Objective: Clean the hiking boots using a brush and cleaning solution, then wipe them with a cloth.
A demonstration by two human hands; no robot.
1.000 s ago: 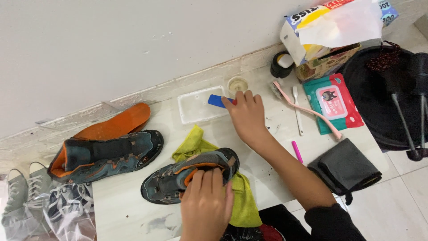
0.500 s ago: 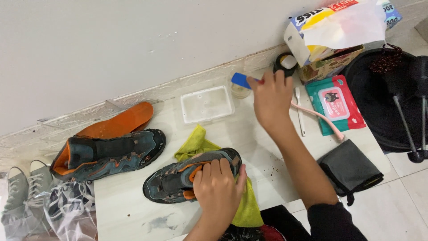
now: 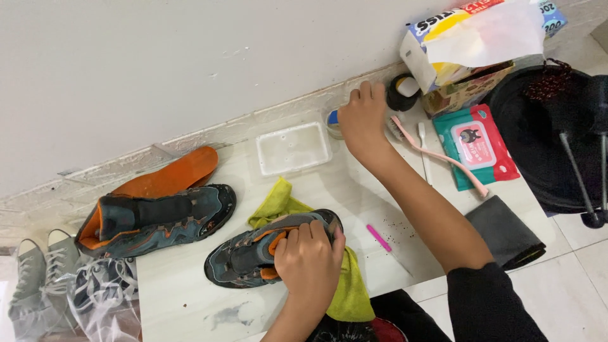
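Note:
My left hand point(image 3: 310, 261) grips the heel end of a grey and orange hiking shoe point(image 3: 244, 256) that lies on its side on a yellow cloth point(image 3: 278, 199). My right hand point(image 3: 364, 117) reaches to the back of the low table, near the wall. Its fingers are closed on a small blue object point(image 3: 333, 116), held right over a small round jar point(image 3: 330, 128). A shallow white tray point(image 3: 292, 147) sits just left of that hand.
The matching shoe point(image 3: 158, 218) and an orange insole point(image 3: 171, 177) lie at the left. Pink brushes point(image 3: 443, 155), a wipes pack point(image 3: 475, 142), a black tin point(image 3: 402, 95) and a tissue box point(image 3: 468, 31) are at the right. A black cloth point(image 3: 503, 231) lies near the edge. Grey sneakers point(image 3: 38, 266) sit on the floor.
My right hand carried the blue object from the white tray to the right and back toward the wall, ending over the jar. My left hand stayed on the shoe.

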